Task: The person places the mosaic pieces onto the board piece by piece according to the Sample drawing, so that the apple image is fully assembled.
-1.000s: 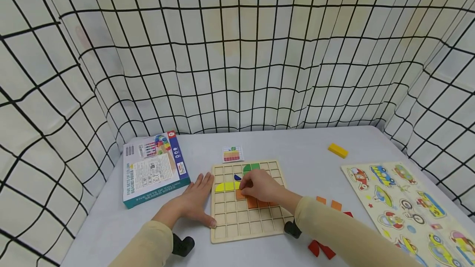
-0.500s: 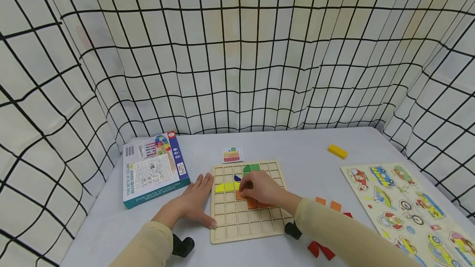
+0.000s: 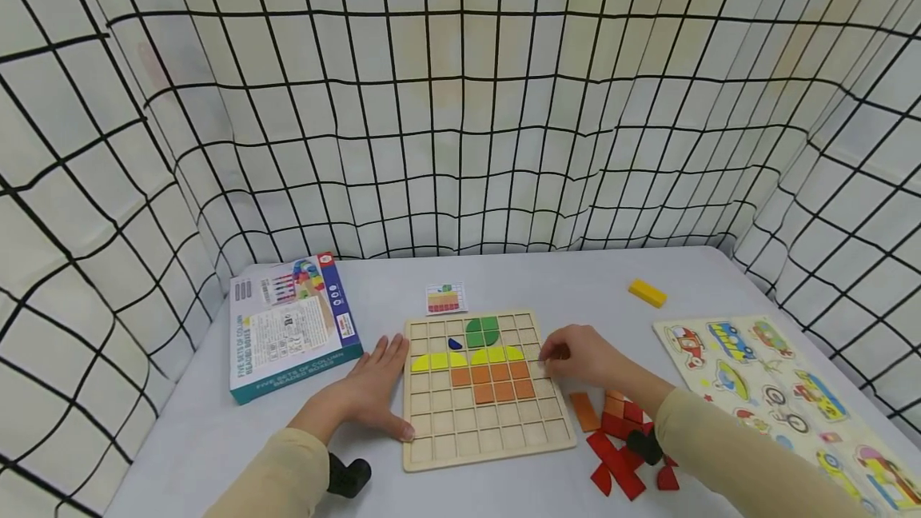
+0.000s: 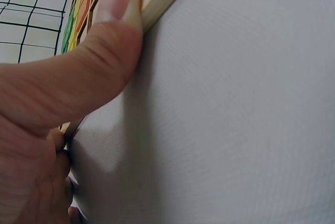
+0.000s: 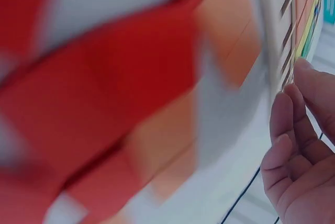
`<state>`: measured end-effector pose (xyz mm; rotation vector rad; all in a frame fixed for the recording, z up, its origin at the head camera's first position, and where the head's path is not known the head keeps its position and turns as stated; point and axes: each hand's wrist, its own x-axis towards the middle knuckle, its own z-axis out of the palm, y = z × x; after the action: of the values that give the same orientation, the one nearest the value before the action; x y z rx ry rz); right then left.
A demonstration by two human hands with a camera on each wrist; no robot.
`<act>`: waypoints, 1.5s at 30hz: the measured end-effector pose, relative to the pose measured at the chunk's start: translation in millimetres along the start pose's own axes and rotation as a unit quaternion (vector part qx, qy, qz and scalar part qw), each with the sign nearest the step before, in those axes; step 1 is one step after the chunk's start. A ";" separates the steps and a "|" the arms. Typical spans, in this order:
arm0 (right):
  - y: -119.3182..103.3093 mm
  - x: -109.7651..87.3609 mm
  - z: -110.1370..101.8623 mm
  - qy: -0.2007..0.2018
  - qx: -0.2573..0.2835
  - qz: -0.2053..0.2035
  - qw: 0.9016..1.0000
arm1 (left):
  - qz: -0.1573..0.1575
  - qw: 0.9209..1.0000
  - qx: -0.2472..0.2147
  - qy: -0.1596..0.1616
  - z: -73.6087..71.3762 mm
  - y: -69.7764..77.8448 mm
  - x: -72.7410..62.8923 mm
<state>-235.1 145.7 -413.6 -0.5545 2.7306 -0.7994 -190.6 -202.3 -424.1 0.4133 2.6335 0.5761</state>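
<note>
In the head view a wooden grid board [image 3: 496, 426] lies on the table. It bears orange pieces [image 3: 504, 392], yellow curved-edge pieces [image 3: 430, 362], a green disc of quarter pieces [image 3: 482, 332] and a small blue piece [image 3: 455, 344]. My left hand [image 3: 367, 392] rests flat at the board's left side, fingers spread. Its thumb [image 4: 112, 41] lies on the board's rim in the left wrist view. My right hand [image 3: 586, 354] is at the board's right edge with bent fingers. In the right wrist view I see nothing between its fingers and thumb.
Loose red pieces [image 3: 619, 466] and orange pieces [image 3: 584, 412] lie right of the board. A small pattern card [image 3: 446, 299] stands behind it. Also around are a box [image 3: 295, 330], a yellow block [image 3: 647, 293] and a picture puzzle board [image 3: 734, 342]. Netting [image 3: 460, 133] surrounds the table.
My right hand has moved right, from the middle of the grid board to its right edge, uncovering orange and yellow pieces there. My left hand stays at the board's left side.
</note>
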 end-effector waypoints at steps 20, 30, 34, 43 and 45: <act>83.7 -68.8 -51.5 -0.068 -0.001 0.083 0.994 | 0.002 1.000 0.001 -0.001 -1.2 -2.6 -0.6; 86.7 -71.6 -50.7 -0.044 -0.044 0.082 0.995 | 0.005 1.000 0.003 0.000 -2.8 -1.2 -1.7; 83.6 -70.2 -50.0 -0.033 -0.068 0.077 0.994 | 0.003 1.000 -0.003 0.000 -3.5 0.5 -2.4; 77.7 -71.4 -49.2 -0.019 -0.075 0.065 0.995 | 0.002 1.000 -0.004 -0.012 -4.0 1.4 -1.0; 77.6 -70.5 -49.3 -0.011 -0.069 0.063 0.996 | -0.001 1.000 -0.001 -0.017 -4.0 1.4 -0.3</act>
<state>-210.5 258.7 -407.8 -0.4087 2.7821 -0.5744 -191.9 -202.5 -420.0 0.4161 2.6000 0.5657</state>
